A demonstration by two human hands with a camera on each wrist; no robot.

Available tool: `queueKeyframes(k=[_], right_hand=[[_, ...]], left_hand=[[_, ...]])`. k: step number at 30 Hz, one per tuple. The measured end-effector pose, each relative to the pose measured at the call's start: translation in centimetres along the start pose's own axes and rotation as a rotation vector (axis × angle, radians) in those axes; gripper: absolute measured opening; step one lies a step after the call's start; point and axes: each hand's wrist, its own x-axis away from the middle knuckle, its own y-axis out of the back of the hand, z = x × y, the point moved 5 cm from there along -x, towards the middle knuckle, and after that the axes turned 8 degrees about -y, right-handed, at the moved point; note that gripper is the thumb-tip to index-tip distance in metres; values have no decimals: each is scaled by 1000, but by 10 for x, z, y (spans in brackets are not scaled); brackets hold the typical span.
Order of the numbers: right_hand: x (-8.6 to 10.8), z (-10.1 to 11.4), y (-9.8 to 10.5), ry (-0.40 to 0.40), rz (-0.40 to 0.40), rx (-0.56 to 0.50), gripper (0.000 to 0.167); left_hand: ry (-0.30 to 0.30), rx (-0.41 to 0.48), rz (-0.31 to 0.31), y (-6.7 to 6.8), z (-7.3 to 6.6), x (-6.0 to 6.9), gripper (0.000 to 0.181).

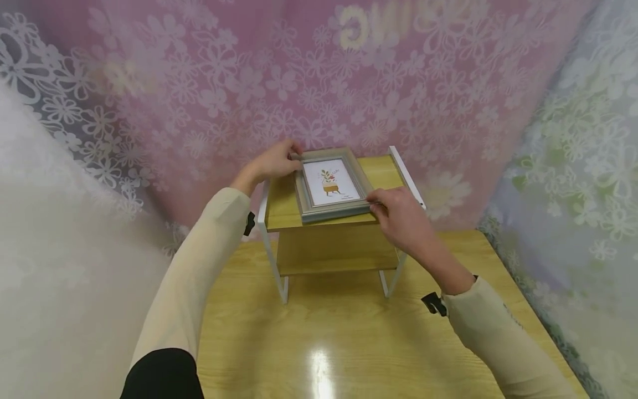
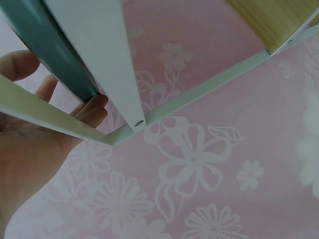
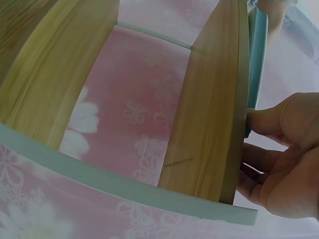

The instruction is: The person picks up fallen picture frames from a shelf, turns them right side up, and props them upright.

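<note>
A picture frame (image 1: 333, 209) with a silvery-beige border lies face up over the wooden top of a small two-tier side table (image 1: 384, 169). Its white print shows a potted plant drawing. My left hand (image 1: 274, 160) grips the far left corner, thumb on the upper border. At the near right corner, my right hand (image 1: 401, 216) pinches the frame between thumb and fingers. From below, the left wrist view shows the frame's dark bluish edge (image 2: 60, 55) against the left hand (image 2: 40, 129). In the right wrist view, the right hand (image 3: 294, 154) is beside the tabletop's edge; some fingertips are hidden.
White metal rails (image 1: 406, 174) rise along the table's sides. Below is a lower wooden shelf (image 1: 344, 252). The table stands on a glossy wood-look floor (image 1: 319, 327). Flowered pink fabric (image 1: 299, 83) hangs close behind, with pale fabric (image 1: 573, 183) at the right.
</note>
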Motion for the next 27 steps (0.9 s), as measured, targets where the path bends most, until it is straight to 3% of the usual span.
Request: queueKeyframes(k=[7, 11, 18, 27], right_hand=[[-2, -4, 3, -28, 9, -5, 20], [-4, -3, 1, -15, 20, -5, 23], [-12, 1, -2, 4, 54, 41, 25], [-21, -4, 0, 32, 47, 47, 27]], left_hand=[[4, 42, -43, 4, -4, 6, 42], [6, 73, -86, 7, -6, 19, 46], [-22, 71, -216, 18, -15, 46, 53], [-15, 47, -331, 23, -27, 59, 52]])
